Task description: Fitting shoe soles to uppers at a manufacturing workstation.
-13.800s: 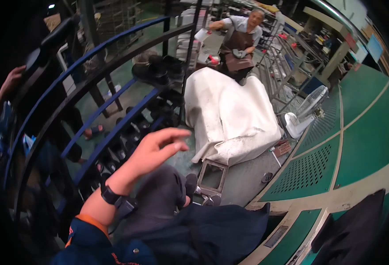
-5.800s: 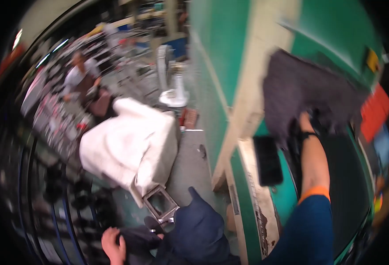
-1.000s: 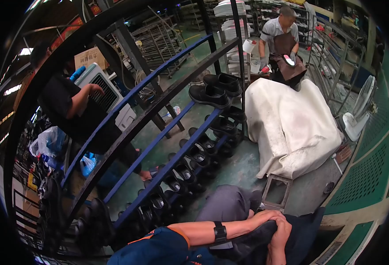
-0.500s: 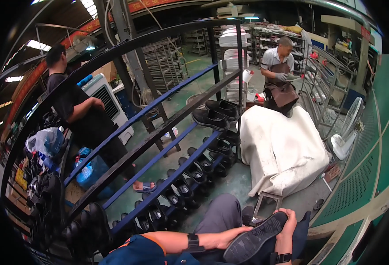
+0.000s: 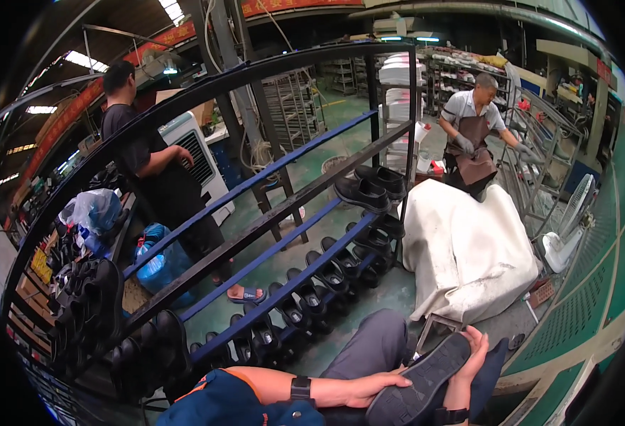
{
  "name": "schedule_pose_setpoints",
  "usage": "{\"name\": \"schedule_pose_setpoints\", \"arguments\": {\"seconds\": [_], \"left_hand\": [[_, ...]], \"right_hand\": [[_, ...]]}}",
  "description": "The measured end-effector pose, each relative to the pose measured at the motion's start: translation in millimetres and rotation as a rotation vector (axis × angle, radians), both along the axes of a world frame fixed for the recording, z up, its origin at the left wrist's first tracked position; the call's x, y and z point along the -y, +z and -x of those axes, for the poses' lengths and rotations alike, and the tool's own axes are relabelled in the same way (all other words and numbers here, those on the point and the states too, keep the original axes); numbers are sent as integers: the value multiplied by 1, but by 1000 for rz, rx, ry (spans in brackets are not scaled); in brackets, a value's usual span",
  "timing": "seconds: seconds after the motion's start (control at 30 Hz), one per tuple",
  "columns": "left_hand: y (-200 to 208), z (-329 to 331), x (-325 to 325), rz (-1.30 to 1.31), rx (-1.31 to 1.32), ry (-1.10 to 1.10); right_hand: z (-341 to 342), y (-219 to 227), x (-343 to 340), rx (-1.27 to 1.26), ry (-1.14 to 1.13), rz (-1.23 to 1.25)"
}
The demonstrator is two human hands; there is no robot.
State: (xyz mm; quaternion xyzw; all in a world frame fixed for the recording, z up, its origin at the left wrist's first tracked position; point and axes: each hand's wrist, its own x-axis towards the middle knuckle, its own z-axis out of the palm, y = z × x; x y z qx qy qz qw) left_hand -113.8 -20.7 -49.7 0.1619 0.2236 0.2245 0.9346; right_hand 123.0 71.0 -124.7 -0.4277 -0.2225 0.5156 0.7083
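A black shoe [image 5: 420,382] lies across my lap with its ridged sole facing up. My left hand [image 5: 378,387] grips one end, the thumb over the sole's edge and the other fingers hidden beneath. At the far end my right hand [image 5: 473,358] cups the shoe from the side, its fingers reaching past the tip. The shoe's upper is turned away from view. To my left, several black shoes [image 5: 312,295] sit along the blue bars of a dark metal rack [image 5: 270,202], and a pair [image 5: 362,193] rests on a higher bar.
A white cloth [image 5: 469,248] drapes over a bulky object ahead. Behind it, a person in an apron [image 5: 474,135] stands by a metal trolley [image 5: 550,153]. Another person [image 5: 149,156] in dark clothes stands beyond the rack. A white fan [image 5: 564,234] and green perforated panels [image 5: 575,305] line the right.
The view has shifted slightly left and up. My right fingers have loosened and straightened around the shoe's end. The aproned person now reaches an arm toward the trolley.
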Motion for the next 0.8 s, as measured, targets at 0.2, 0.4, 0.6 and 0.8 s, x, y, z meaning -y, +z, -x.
{"name": "schedule_pose_setpoints", "arguments": {"seconds": [0.2, 0.4, 0.6, 0.8], "left_hand": [[-1, 15, 5, -28, 19, -103], [44, 28, -25, -170, 182, 114], [54, 63, -41, -362, -105, 535], [25, 108, -16, -354, -176, 609]], "right_hand": [[-59, -93, 14, -3, 498, 128], [-75, -40, 65, -299, 576, 222], [-31, 56, 69, -269, 722, 58], [-42, 76, -47, -416, 341, -89]]}}
